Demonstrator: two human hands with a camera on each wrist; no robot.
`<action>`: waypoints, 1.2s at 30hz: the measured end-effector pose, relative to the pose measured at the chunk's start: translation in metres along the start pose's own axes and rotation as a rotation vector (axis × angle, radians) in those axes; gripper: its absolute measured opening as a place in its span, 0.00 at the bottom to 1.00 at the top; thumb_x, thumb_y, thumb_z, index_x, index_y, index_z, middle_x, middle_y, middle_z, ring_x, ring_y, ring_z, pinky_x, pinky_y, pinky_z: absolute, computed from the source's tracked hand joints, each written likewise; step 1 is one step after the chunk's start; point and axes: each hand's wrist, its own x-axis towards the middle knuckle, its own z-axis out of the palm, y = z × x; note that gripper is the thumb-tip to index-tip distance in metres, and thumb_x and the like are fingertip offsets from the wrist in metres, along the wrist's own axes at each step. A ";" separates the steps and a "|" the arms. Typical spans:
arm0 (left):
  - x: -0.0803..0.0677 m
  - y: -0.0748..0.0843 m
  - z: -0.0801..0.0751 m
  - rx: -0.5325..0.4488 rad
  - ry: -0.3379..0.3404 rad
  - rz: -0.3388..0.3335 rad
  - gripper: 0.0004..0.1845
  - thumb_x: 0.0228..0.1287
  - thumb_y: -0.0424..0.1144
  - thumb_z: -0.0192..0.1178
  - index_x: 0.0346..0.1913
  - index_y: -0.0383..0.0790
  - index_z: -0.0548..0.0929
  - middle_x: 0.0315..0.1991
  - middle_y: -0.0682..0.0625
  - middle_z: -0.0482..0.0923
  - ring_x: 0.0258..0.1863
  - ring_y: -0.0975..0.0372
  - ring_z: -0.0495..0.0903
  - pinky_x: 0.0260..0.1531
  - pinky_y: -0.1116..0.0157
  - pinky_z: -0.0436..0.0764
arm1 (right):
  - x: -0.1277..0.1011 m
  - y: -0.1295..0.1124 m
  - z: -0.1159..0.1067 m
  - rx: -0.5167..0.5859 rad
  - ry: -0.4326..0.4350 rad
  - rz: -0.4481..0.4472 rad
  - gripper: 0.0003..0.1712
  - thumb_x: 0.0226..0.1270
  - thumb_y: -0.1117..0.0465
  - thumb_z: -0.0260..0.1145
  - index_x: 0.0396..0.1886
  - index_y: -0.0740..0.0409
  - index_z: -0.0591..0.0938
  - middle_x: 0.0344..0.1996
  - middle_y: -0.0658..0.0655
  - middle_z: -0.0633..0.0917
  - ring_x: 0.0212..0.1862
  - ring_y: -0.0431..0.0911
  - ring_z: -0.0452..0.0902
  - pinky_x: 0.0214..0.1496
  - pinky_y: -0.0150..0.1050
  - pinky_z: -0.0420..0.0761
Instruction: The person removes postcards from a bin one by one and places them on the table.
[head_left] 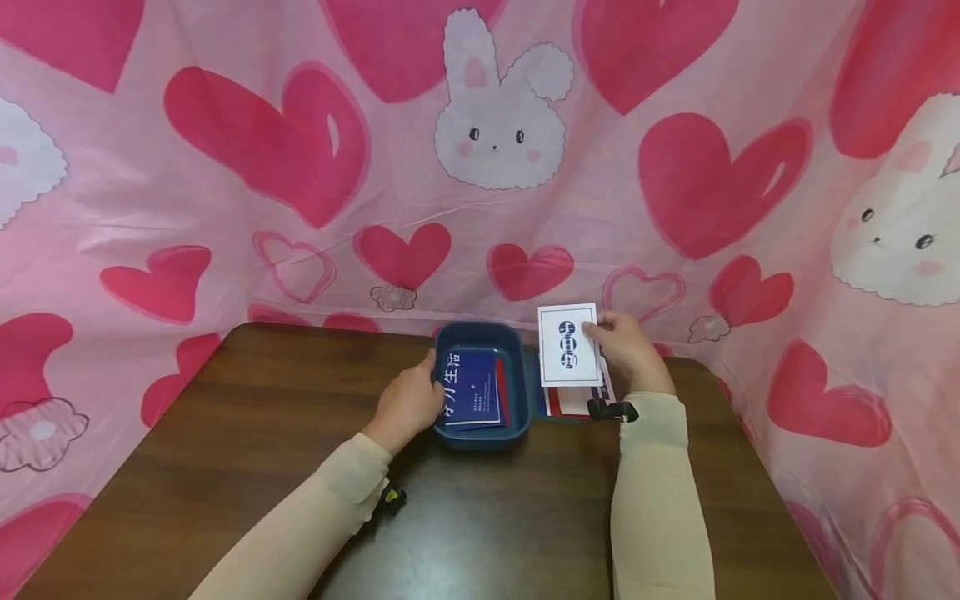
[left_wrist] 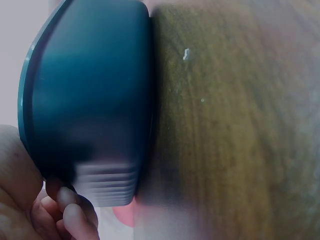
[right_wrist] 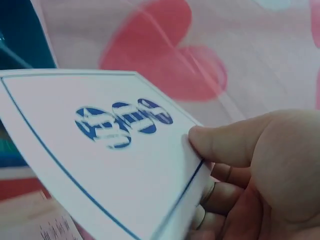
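Observation:
A dark blue tray (head_left: 517, 392) sits at the far middle of the brown table (head_left: 247, 433), with blue and red cards (head_left: 474, 390) lying in it. My left hand (head_left: 408, 404) grips the tray's left wall; in the left wrist view the fingers (left_wrist: 65, 212) curl under the tray (left_wrist: 90, 100). My right hand (head_left: 626, 350) pinches a white card (head_left: 568, 344) with three blue circles, held above the table just right of the tray. The right wrist view shows the thumb (right_wrist: 225, 145) pressed on the card (right_wrist: 110, 165).
More cards (head_left: 573, 400) lie on the table under the raised card, beside the tray. A pink cloth with hearts and rabbits (head_left: 495, 125) hangs behind and on both sides of the table. Straps with black clips sit on both wrists.

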 end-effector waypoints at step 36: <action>-0.001 0.002 -0.001 -0.024 -0.018 -0.010 0.39 0.83 0.43 0.59 0.90 0.37 0.63 0.77 0.34 0.82 0.42 0.47 0.87 0.41 0.48 0.91 | 0.037 0.100 -0.007 -0.313 0.015 0.180 0.24 0.82 0.49 0.63 0.47 0.68 0.90 0.49 0.69 0.89 0.51 0.61 0.83 0.63 0.59 0.84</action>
